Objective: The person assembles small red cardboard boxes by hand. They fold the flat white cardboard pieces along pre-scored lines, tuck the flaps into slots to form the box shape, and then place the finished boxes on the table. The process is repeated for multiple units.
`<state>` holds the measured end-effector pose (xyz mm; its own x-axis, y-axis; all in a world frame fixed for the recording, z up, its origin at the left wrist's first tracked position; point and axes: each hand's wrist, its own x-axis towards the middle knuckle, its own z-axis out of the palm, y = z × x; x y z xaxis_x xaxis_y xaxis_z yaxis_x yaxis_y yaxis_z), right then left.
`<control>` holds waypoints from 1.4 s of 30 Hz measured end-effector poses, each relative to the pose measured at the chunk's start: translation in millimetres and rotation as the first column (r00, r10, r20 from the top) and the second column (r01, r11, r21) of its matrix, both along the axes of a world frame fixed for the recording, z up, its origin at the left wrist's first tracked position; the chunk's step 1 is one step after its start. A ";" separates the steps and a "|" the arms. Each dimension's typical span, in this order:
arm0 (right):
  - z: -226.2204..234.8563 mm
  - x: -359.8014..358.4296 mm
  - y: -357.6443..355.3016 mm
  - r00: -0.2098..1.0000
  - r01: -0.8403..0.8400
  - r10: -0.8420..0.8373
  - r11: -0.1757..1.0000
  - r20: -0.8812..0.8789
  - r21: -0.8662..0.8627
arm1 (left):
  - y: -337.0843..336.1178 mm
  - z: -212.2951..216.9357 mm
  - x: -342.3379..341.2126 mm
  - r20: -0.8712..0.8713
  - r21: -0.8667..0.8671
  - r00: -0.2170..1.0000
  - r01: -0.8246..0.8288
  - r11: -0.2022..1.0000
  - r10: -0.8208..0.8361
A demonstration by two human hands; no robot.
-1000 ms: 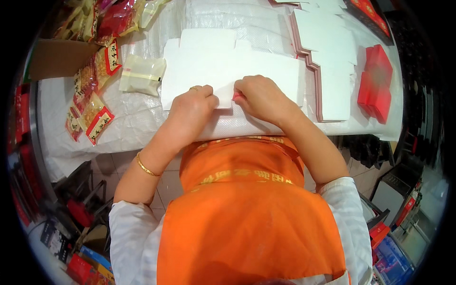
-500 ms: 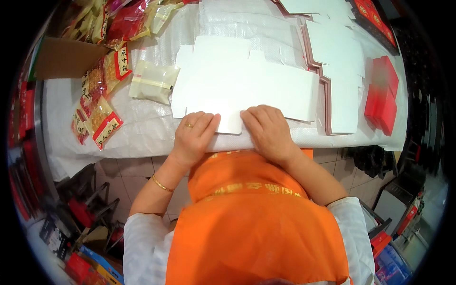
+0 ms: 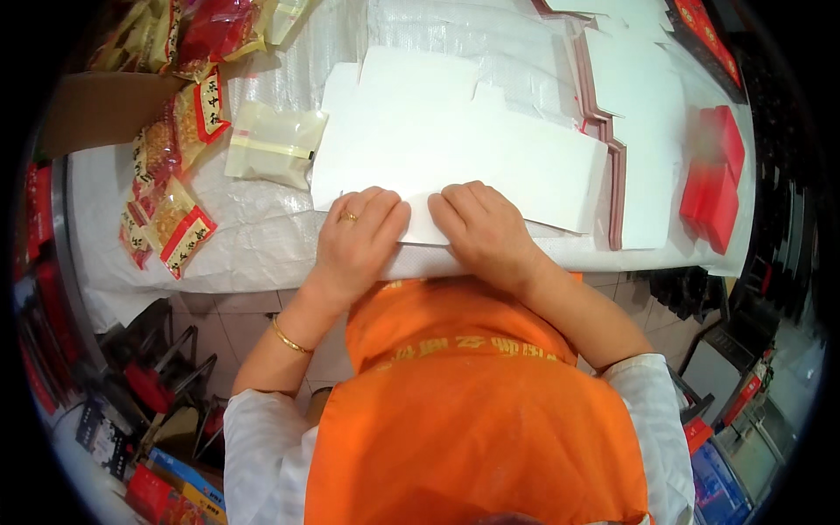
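A flat white cardboard box blank with cut flaps lies on the table in front of me, plain side up. My left hand is closed at its near edge, left of a small flap; a ring is on one finger. On the other side of that flap, my right hand has its fingers bent together over the edge. Both hands grip the cardboard, with the thumbs hidden beneath. A pale sealed packet rests just left of the blank.
A stack of more box blanks lies to the right, beside red boxes. Food packets lie at the left near an open brown carton. White woven sheeting covers the table, whose front edge is against my orange apron.
My hands have drawn slightly closer together over the near flap, covering more of it. The blank's right side has shifted a little, while the whole view has moved slightly.
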<state>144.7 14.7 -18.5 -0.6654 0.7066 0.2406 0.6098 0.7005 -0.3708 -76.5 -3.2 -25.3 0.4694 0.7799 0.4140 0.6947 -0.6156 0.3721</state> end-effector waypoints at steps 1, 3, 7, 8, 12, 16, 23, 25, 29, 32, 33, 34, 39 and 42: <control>0.1 0.0 0.5 1.000 -0.005 0.005 1.000 -0.008 -0.014 | 5.1 3.3 -2.3 -0.001 -0.021 1.000 0.017 1.000 -0.017; 0.5 -0.1 1.5 1.000 -0.018 0.017 0.999 -0.025 -0.039 | 13.7 5.3 -5.9 0.006 -0.028 0.998 0.055 0.998 -0.054; 0.2 -8.8 -0.7 0.999 0.011 -0.006 0.996 -0.052 0.090 | 23.0 8.6 -8.8 0.009 -0.008 0.992 0.122 0.992 -0.122; 0.4 -13.2 -2.9 0.999 0.032 -0.028 0.995 -0.046 0.099 | 24.4 10.1 -8.9 0.004 -0.012 0.991 0.136 0.991 -0.136; 9.9 -24.2 -3.9 0.996 0.074 -0.076 0.997 0.047 0.037 | 26.0 10.8 -15.2 -0.014 -0.079 0.988 0.150 0.986 -0.152; 5.5 -24.5 2.2 0.993 0.082 -0.081 0.997 -0.084 0.014 | 29.7 10.4 -18.7 0.034 -0.060 0.994 0.107 0.992 -0.105; 22.6 -23.3 26.1 0.995 0.091 -0.096 0.945 -0.003 -0.316 | 51.6 16.6 -20.2 -0.059 -0.274 0.992 0.094 0.957 -0.114; 29.0 -24.2 36.8 0.997 0.078 -0.069 0.920 0.037 -0.384 | 63.9 29.5 -19.3 -0.115 -0.385 0.982 0.098 0.918 -0.153; 37.3 -28.5 55.8 0.985 0.093 -0.010 0.870 0.171 -0.485 | 88.0 39.5 -17.7 -0.237 -0.567 0.937 0.081 0.820 -0.256; 37.0 -33.3 70.3 0.970 0.127 0.012 0.827 0.244 -0.548 | 100.8 40.2 -13.9 -0.199 -0.609 0.933 0.121 0.784 -0.299; 36.7 -35.1 75.7 0.967 0.137 0.014 0.815 0.256 -0.563 | 103.4 40.7 -13.6 -0.202 -0.617 0.926 0.132 0.776 -0.318; 38.4 -36.3 81.2 0.961 0.150 0.025 0.788 0.275 -0.597 | 106.7 41.5 -12.6 -0.211 -0.642 0.923 0.117 0.757 -0.322; 42.2 -32.0 86.6 0.971 0.114 0.062 0.731 0.231 -0.673 | 110.3 43.7 -13.7 -0.188 -0.703 0.932 0.093 0.705 -0.311; 26.7 -23.5 49.1 0.997 0.033 -0.003 0.912 0.074 -0.409 | 83.9 43.9 -19.7 0.029 -0.646 0.993 0.107 0.756 -0.116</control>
<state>121.2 63.8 8.2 -0.6560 0.7451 -0.1201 0.6562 0.4845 -0.5785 -96.2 80.6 18.6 0.5713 0.8021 -0.1739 0.6435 -0.3063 0.7015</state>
